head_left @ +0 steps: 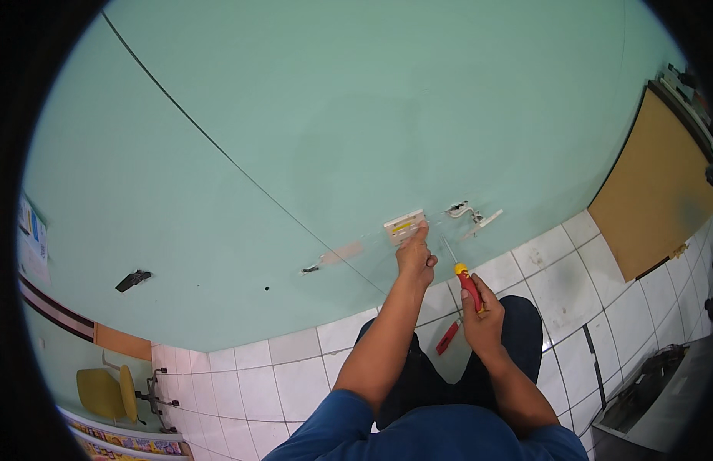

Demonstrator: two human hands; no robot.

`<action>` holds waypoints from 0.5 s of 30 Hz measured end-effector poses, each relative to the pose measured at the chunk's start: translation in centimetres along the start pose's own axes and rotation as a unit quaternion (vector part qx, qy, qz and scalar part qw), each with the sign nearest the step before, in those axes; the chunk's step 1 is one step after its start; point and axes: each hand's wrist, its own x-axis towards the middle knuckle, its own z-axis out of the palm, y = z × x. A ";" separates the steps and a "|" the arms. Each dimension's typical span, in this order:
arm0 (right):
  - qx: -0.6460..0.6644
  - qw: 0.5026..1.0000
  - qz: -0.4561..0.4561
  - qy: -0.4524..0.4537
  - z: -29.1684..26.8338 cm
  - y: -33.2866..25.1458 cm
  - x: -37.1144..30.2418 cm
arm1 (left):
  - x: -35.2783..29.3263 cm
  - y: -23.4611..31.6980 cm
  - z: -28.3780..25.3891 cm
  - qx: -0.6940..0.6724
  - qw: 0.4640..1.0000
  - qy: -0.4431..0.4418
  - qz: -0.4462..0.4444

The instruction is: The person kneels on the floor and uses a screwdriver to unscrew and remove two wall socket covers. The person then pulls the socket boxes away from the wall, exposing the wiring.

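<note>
The left hand (415, 253) seems to touch the white wall plate (401, 224); whether it grips is unclear. The right hand (484, 321) holds a red-and-yellow screwdriver (467, 285)

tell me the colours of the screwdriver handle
The screwdriver handle is red and yellow, seen in the head view.

plastic screwdriver handle (470, 290), smooth matt wall (356, 154)

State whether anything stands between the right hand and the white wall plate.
Yes, partly: the left hand, a finger extended at the right end of the white wall plate, lies between it and the right hand, which holds a screwdriver. Nothing else visible does.
</note>
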 end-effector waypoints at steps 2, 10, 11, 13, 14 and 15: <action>0.015 1.000 0.005 0.003 -0.2 0.0 0.2 | 0.0 -0.3 0.6 -0.023 1.000 0.014 0.005; 0.049 0.997 0.056 0.025 -1.1 1.2 0.2 | -0.5 -0.6 2.2 -0.020 0.996 0.073 0.047; 0.051 0.996 0.066 0.023 -1.1 1.6 0.2 | -0.6 -0.6 2.3 -0.013 0.996 0.075 0.055; 0.059 0.995 0.076 0.025 -1.1 2.1 0.3 | -0.7 -0.5 2.3 0.006 0.995 0.088 0.054; 0.054 0.994 0.089 0.029 -1.2 2.2 0.2 | -0.8 -0.5 2.4 0.007 0.994 0.087 0.066; 0.064 0.994 0.086 0.023 -1.2 2.3 0.3 | -0.8 -0.5 2.5 0.007 0.993 0.090 0.078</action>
